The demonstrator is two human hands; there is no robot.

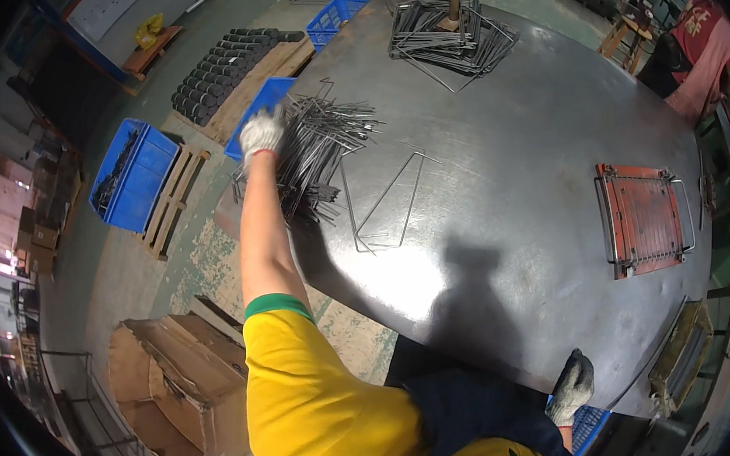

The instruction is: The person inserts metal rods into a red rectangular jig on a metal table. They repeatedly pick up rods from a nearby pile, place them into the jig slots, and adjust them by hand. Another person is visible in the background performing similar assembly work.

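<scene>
White-gloved left hand [262,133] is at the grey thin-wire heap [313,146], grey-gloved right hand [574,389] by the near edge of the broad metal table [524,129]; I cannot tell either grip. Open tabletop lies between.

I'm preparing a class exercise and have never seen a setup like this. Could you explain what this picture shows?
This is a person at work, not a machine. The picture comes from a camera worn on the head, looking down; its wide lens bends straight edges. On the metal table lie a heap of thin rods, a stack of bent wire frames and a red plate. The gloved left hand is at the heap's outer edge, the gloved right hand at the table's near edge. Whether either holds anything is unclear.
</scene>
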